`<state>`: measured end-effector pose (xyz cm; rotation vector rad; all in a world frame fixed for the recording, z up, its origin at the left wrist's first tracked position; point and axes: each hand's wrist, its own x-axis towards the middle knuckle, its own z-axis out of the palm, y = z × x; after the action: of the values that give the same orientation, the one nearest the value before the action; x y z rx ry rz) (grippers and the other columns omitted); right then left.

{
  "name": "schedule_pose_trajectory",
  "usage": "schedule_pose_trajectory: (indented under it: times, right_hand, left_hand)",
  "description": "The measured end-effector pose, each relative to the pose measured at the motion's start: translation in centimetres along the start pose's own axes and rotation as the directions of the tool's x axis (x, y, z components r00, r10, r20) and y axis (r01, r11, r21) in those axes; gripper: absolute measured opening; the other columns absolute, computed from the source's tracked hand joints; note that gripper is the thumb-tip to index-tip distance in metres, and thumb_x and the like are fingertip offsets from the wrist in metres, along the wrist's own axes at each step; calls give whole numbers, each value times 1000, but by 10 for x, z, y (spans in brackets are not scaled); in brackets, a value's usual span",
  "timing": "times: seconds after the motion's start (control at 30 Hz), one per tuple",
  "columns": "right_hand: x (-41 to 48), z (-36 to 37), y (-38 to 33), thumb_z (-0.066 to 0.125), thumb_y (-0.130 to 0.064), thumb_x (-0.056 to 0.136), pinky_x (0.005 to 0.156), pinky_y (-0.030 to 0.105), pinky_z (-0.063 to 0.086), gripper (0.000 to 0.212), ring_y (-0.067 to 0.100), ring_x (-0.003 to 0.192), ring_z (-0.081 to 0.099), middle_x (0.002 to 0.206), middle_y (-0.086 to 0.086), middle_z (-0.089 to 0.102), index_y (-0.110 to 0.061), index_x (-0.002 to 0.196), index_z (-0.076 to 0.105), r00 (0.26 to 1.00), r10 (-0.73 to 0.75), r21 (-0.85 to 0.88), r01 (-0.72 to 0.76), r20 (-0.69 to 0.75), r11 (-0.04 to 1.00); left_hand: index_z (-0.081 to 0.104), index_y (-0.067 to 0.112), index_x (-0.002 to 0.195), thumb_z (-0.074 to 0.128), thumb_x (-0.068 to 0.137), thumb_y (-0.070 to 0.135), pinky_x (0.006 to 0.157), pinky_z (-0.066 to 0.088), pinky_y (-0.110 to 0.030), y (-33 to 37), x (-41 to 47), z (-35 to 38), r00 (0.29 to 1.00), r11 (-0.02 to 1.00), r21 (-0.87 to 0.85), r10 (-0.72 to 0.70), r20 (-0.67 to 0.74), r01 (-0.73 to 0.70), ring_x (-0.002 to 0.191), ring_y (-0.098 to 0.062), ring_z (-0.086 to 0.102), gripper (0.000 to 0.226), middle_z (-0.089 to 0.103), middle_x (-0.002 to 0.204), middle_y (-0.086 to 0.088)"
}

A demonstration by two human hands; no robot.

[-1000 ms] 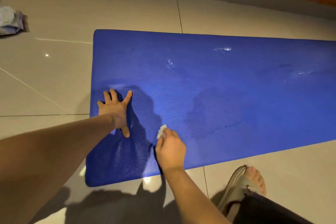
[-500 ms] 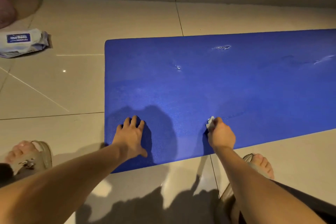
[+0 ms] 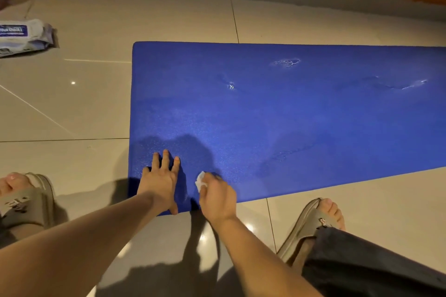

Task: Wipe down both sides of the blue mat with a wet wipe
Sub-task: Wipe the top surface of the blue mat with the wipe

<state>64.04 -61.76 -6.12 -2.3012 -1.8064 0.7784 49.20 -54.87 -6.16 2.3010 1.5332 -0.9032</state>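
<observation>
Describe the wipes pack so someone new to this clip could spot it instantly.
Start from the blue mat on the tiled floor. Left of its far-left corner, apart from it, lies the wipes pack. It is the only white crinkled packet with a blue label.

Dim warm light, glare spots on glossy floor tiles, dark arm shadows below, wide-angle bending, slight softness.

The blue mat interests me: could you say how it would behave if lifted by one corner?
Probably floppy: the blue mat lies thin and flat, with ripples and dents. It may slide on the glossy floor, which perhaps explains the left hand pressing it.
</observation>
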Motion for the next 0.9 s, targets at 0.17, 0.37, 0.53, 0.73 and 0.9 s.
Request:
schedule_pose_trajectory:
  times: [0.17, 0.37, 0.53, 0.73, 0.9]
  right_hand:
    - [21, -29, 73, 50, -23, 97, 67, 34, 42, 14, 31, 94, 65, 104, 4, 65, -25, 106, 60, 964, 236, -5, -239, -125, 971]
    - [23, -52, 134, 58, -15, 90, 64, 33, 37, 11, 36, 86, 62, 100, 12, 66, -23, 84, 52, 856, 471, 131, -453, -211, 882]
    - [7, -12, 76, 55, -14, 92, 71, 37, 41, 10, 36, 93, 61, 103, 12, 63, -10, 100, 61, 918, 347, 165, -318, -194, 933]
    - [-14, 25, 8, 44, -22, 91, 71, 36, 43, 17, 31, 92, 61, 103, 7, 62, -18, 100, 58, 997, 30, 89, -24, -68, 996]
    - [-13, 17, 37, 48, -20, 95, 73, 35, 44, 16, 28, 95, 60, 106, 5, 61, -21, 106, 59, 989, 66, 33, -62, -130, 998]
  left_hand:
    - [-14, 15, 159, 85, 61, 66, 119, 29, -50, 2, 1, 0, 1000, 1000, -3, -13, 8, 13, 152, -45, -5, 149, -13, 165, -20]
    - [-13, 14, 159, 85, 60, 66, 118, 29, -50, 2, 1, 0, 1000, 1000, -2, -9, -2, 9, 152, -45, -3, 149, -12, 165, -19]
    - [-12, 13, 159, 86, 59, 65, 117, 30, -50, 3, 0, -1, 1000, 1000, 9, -6, -3, 6, 152, -45, -2, 150, -11, 165, -20]
    - [-10, 13, 160, 85, 55, 68, 114, 37, -48, 5, 0, -2, 1000, 999, 32, -7, -9, 8, 151, -46, 0, 152, -8, 164, -21]
    - [-12, 13, 159, 85, 56, 69, 115, 35, -48, 3, -2, -4, 1000, 1000, 17, 7, -1, -6, 152, -44, -1, 152, -10, 164, -20]
